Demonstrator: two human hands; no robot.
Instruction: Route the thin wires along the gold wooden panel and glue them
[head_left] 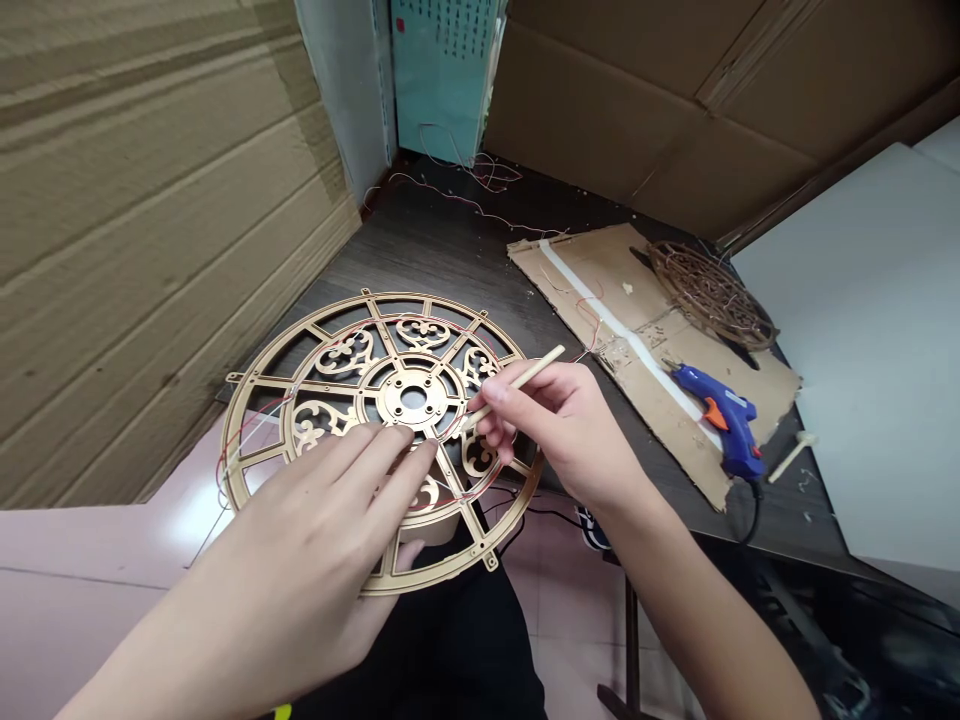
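Observation:
A round golden openwork wheel frame [413,378] with spokes and scroll ornaments rests partly on the dark table and partly over its front edge. Thin red and white wires [259,415] run around it. My left hand [337,510] lies over the near left part, fingers on top near the hub and thumb beneath the rim, gripping it. In my right hand [536,410] a thin pale stick [538,367] is pinched like a pen, its lower end close to the frame just right of the hub. The exact contact at that tip is hard to make out.
On a cardboard sheet [637,290] at the right lie a blue glue gun [716,415] and a brown openwork disc [712,295]. Another pale stick [791,457] is beyond them. Loose wires [480,205] trail at the back; cardboard walls [150,230] enclose the left and rear.

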